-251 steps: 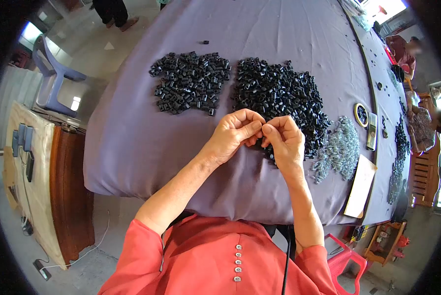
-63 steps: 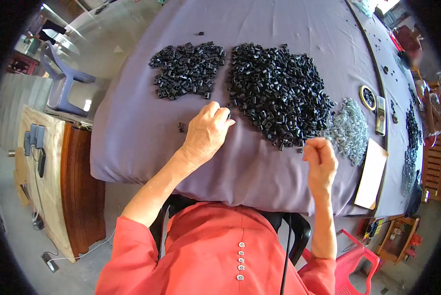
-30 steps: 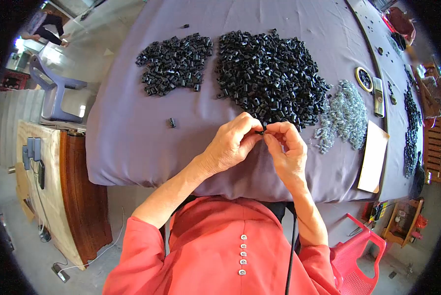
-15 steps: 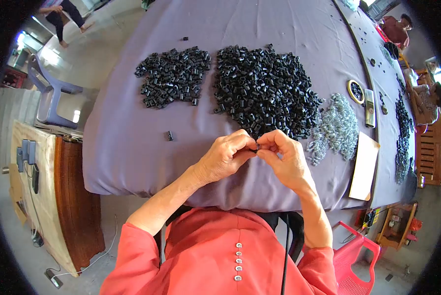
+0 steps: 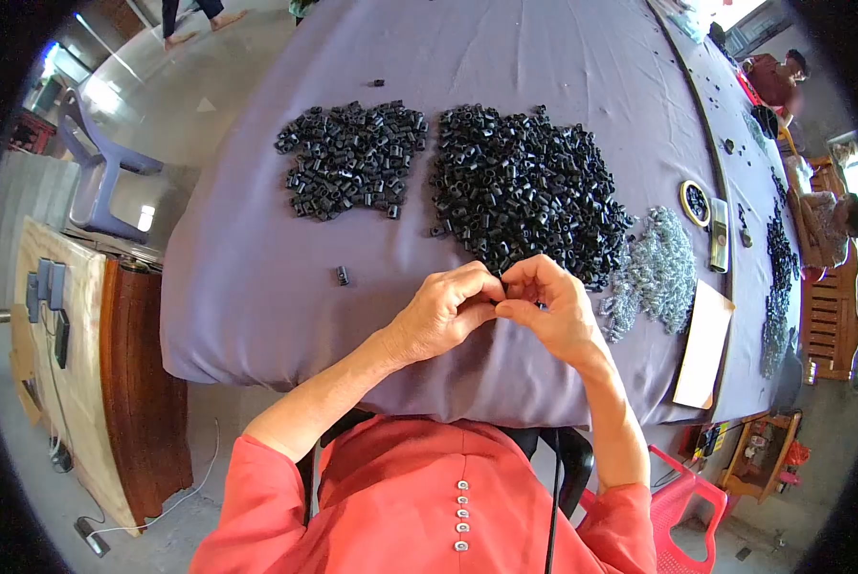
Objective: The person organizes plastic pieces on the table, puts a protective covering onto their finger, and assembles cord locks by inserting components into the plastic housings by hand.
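Note:
Above the table's near edge, my left hand (image 5: 451,308) and my right hand (image 5: 551,311) meet fingertip to fingertip, both closed in a pinch. A small black plastic piece (image 5: 501,285) is between them, mostly covered by the fingers. A tiny bluish-grey bit (image 5: 542,306) shows under my right fingers; its kind is unclear. Just beyond the hands lies a large heap of short, hollow black plastic pieces (image 5: 524,187). A smaller heap of like pieces (image 5: 352,158) is to its left. One black piece (image 5: 343,275) lies alone left of my left hand.
A pile of small silvery-clear pieces (image 5: 666,268) lies at right, near a pale board (image 5: 704,344), a tape roll (image 5: 694,204) and a clear-lidded box (image 5: 719,235). Purple-grey cloth (image 5: 256,316) covers the table. Other people (image 5: 773,81) sit at far right.
The camera view has tilted slightly, so the heaps appear lower. My fingers have closed further over the small black piece. A person at upper left has moved toward the right.

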Motion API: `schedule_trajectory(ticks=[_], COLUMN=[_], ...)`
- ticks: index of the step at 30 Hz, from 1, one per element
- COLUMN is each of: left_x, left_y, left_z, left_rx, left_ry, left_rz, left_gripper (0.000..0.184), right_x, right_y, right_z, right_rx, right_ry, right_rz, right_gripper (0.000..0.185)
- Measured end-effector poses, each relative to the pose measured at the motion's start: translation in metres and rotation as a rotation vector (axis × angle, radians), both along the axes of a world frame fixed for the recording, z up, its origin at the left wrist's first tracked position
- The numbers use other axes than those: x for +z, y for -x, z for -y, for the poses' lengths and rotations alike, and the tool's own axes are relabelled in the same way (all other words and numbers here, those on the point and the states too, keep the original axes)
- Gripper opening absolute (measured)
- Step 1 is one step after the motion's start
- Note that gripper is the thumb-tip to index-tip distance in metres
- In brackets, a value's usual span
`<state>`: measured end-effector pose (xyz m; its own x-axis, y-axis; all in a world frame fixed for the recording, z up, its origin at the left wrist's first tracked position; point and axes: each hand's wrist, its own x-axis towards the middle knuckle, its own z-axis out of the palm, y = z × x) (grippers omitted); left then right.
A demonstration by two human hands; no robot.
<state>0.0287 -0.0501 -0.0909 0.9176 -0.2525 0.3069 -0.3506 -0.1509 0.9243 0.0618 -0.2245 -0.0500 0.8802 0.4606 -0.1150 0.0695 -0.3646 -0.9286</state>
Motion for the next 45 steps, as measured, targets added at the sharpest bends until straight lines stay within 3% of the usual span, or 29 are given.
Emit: schedule_trajectory(ticks=[4,5,7,11,15,27,33,39,45], left_x=[0.0,0.0,0.0,-0.003,-0.002,-0.004,-0.002,-0.004,-0.003], left_y=[-0.003,-0.005,-0.007,-0.009,-0.009,-0.011,-0.011,-0.011,-0.011], left_z=[0.001,0.002,0.003,0.001,0.001,0.001,0.0,0.003,0.001], left_rx=[0.032,0.051,0.082,0.093,0.088,0.057,0.055,0.072,0.059], left_ry=[0.075,0.11,0.158,0.189,0.187,0.158,0.139,0.133,0.166], left_rz=[-0.07,-0.124,-0.183,-0.243,-0.213,-0.214,-0.2,-0.16,-0.255], left_gripper=[0.013,0.013,0.013,0.012,0.012,0.016,0.015,0.015,0.013], right_x=[0.024,0.029,0.034,0.023,-0.004,-0.014,-0.012,-0.013,-0.03], right_y=[-0.02,-0.03,-0.061,-0.149,-0.212,-0.237,-0.229,-0.232,-0.249], right_z=[-0.002,-0.001,-0.001,0.006,0.022,0.009,0.019,0.008,0.0], right_rx=[0.166,0.173,0.104,-0.188,-0.198,0.001,0.048,-0.167,-0.112], right_ry=[0.17,0.103,0.023,0.221,0.424,0.642,0.61,0.534,0.687], right_rz=[0.012,-0.031,-0.033,0.269,0.438,0.464,0.463,0.494,0.614], right_gripper=[0.02,0.018,0.015,0.016,0.019,0.02,0.019,0.019,0.016])
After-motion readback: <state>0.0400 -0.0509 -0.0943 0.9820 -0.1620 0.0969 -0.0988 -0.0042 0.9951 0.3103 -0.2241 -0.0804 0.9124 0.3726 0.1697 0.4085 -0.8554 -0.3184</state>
